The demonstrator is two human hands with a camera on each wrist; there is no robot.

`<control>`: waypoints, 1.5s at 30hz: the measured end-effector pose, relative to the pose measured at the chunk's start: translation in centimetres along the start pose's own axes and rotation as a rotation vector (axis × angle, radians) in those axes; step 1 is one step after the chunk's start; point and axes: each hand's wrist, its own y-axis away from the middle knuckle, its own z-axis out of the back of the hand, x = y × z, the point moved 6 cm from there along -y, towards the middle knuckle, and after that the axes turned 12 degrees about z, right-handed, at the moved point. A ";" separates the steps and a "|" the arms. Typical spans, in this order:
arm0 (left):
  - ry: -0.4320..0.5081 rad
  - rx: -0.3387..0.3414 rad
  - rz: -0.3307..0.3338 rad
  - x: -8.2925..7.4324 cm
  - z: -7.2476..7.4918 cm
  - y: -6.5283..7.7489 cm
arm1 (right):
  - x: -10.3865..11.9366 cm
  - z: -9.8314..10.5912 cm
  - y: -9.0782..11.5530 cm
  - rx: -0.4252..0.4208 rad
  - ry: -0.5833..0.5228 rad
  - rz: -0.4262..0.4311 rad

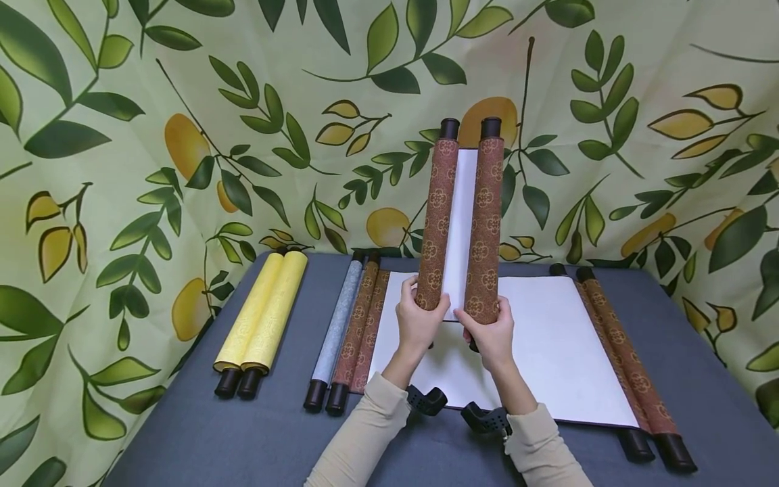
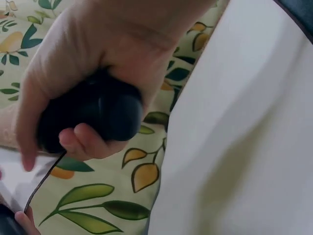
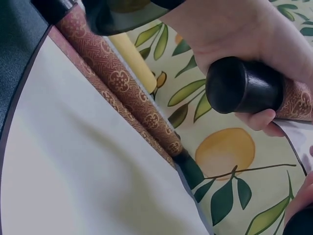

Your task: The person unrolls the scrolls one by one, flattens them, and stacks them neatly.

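Note:
Raised over the table is a partly rolled scroll with red-brown floral backing. My left hand (image 1: 418,318) grips the lower end of its left roll (image 1: 438,223), and my right hand (image 1: 491,328) grips the lower end of its right roll (image 1: 484,223). A narrow strip of white paper (image 1: 460,230) shows between the rolls. Black end knobs stick out at top and bottom; one knob (image 2: 120,115) fills the left wrist view, another knob (image 3: 234,85) shows in the right wrist view. Below lies an unrolled scroll (image 1: 560,345) with a white face and red-brown rolled ends.
Two yellow rolls (image 1: 262,311) lie side by side on the left of the grey-blue table (image 1: 213,439). A light blue patterned roll (image 1: 337,321) lies against the open scroll's left end. A leaf-patterned cloth (image 1: 274,169) hangs behind the table.

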 end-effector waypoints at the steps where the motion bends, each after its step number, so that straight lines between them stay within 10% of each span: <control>1: 0.000 0.008 0.000 0.0 0.0 -0.1 | 0.0 0.0 0.0 0.001 0.000 -0.001; 12: 0.022 0.086 -0.029 -0.3 0.2 -0.6 | 0.2 0.2 -0.2 0.010 -0.045 0.011; 23: -0.058 0.147 0.097 0.6 0.5 -1.3 | 0.3 0.8 -0.6 0.084 0.120 -0.108; 33: -0.115 0.082 0.023 0.2 0.3 -0.7 | -0.3 0.8 -0.5 -0.027 0.067 0.089; 45: 0.015 0.030 -0.001 0.1 0.9 -1.1 | 0.0 1.4 -0.6 -0.066 0.028 0.080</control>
